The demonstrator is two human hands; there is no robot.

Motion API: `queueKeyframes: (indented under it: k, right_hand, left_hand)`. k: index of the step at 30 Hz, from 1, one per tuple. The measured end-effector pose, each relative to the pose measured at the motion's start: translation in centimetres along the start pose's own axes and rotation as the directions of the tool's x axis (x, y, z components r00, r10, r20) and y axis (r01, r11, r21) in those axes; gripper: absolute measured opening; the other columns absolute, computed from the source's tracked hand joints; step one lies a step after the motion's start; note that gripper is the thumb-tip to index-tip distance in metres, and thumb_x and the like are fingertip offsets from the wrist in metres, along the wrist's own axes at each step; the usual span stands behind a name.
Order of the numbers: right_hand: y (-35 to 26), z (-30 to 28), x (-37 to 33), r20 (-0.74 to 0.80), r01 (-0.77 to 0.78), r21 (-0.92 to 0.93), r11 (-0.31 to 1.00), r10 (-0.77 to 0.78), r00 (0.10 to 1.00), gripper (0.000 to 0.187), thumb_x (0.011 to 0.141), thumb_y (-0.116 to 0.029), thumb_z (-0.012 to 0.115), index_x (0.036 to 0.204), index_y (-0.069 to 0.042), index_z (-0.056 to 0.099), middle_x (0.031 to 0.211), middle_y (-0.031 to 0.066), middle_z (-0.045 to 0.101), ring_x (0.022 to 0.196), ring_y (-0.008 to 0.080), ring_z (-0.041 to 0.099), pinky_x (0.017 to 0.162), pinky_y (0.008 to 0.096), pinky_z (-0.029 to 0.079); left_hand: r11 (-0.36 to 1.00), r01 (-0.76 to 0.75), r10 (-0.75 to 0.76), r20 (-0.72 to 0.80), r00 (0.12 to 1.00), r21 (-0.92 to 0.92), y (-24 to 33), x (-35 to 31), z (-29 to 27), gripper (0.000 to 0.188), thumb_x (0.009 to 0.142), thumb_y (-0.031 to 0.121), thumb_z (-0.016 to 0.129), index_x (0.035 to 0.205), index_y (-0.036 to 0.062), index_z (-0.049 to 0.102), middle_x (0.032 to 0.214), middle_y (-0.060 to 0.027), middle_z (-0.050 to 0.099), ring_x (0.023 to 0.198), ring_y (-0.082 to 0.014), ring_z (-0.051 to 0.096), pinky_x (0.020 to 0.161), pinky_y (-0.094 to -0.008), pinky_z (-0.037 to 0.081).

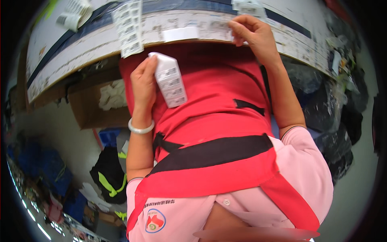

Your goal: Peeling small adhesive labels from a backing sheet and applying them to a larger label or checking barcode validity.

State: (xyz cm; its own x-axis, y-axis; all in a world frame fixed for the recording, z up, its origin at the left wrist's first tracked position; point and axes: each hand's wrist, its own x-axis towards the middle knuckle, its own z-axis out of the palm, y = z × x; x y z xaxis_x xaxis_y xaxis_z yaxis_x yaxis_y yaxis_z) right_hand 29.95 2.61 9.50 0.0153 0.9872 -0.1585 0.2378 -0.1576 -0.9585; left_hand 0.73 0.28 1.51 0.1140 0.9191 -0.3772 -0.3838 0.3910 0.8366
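My left hand [144,80] pinches the upper end of a strip of white labels [172,82] with dark printing. The strip hangs down over my red apron, in front of the table edge. At the table's front edge, my right hand [254,37] is closed with thumb and forefinger together. Whatever it may hold is too blurred to name. A blank white paper piece [181,34] lies on the edge between my hands. Beyond my left hand, a longer strip of printed labels [128,28] lies on the table and overhangs its edge.
The worn white table [92,48] carries a curled label roll [75,14] at far left and a bundle of clear packets [249,8] at far right. Below it, a cardboard box [86,109] holds white cloth. Clear plastic bags [322,101] crowd the right side.
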Motion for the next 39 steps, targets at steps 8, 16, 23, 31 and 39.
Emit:
queueKeyframes:
  k: [8,16,23,31,39]
  right_hand:
    - [5.8,-9.4,-1.2,-0.414,-0.304,-0.438,0.846,0.111,0.904,0.026,0.079,-0.028,0.074,0.085,-0.004,0.066,0.069,0.0023,0.062,0.060,0.0099,0.059,0.054,0.0251,0.046]
    - [2.5,-1.1,-2.0,-0.132,0.036,-0.346,0.938,-0.087,0.987,0.027,0.083,-0.025,0.069,0.097,-0.003,0.064,0.074,0.0022,0.063,0.066,0.0106,0.057,0.061,0.0250,0.046]
    - [-0.6,9.4,-2.9,0.454,-0.274,0.137,0.952,0.185,0.871,0.017,0.087,-0.016,0.066,0.090,0.001,0.066,0.077,0.0008,0.063,0.070,0.0052,0.054,0.062,0.0200,0.044]
    - [0.0,9.6,-2.9,0.407,-0.084,0.015,0.996,0.071,0.911,0.018,0.088,-0.016,0.065,0.092,0.002,0.065,0.078,0.0009,0.063,0.069,0.0059,0.055,0.062,0.0218,0.046]
    - [0.7,10.0,-3.0,0.350,-0.190,0.203,0.961,0.110,0.930,0.014,0.090,-0.013,0.062,0.093,0.001,0.064,0.081,0.0023,0.064,0.068,0.0068,0.056,0.062,0.0209,0.048]
  left_hand:
    - [0.999,-0.050,0.049,0.042,0.998,0.013,1.1,0.1,0.9,0.021,0.094,0.019,0.059,0.095,0.0003,0.067,0.081,-0.0004,0.065,0.070,-0.0042,0.057,0.063,-0.0180,0.043]
    - [0.995,-0.093,0.094,0.072,0.993,-0.026,1.6,-0.5,1.8,0.021,0.093,0.019,0.060,0.095,-0.0007,0.067,0.080,0.0013,0.064,0.069,-0.0030,0.055,0.062,-0.0179,0.042]
    - [0.975,-0.219,0.215,0.085,0.973,0.045,2.3,-0.8,1.8,0.023,0.095,0.019,0.057,0.105,0.0010,0.067,0.082,-0.0018,0.064,0.067,-0.0047,0.055,0.060,-0.0195,0.046]
    - [0.928,-0.249,0.143,0.354,0.924,0.276,3.6,-1.2,1.0,0.026,0.089,0.011,0.063,0.112,0.0004,0.064,0.094,-0.0049,0.066,0.082,-0.0085,0.059,0.073,-0.0217,0.048]
    - [0.898,-0.103,-0.074,0.379,0.923,0.428,4.3,-1.3,1.0,0.024,0.081,0.007,0.070,0.103,-0.0029,0.066,0.091,-0.0036,0.067,0.081,-0.0081,0.061,0.073,-0.0216,0.050]
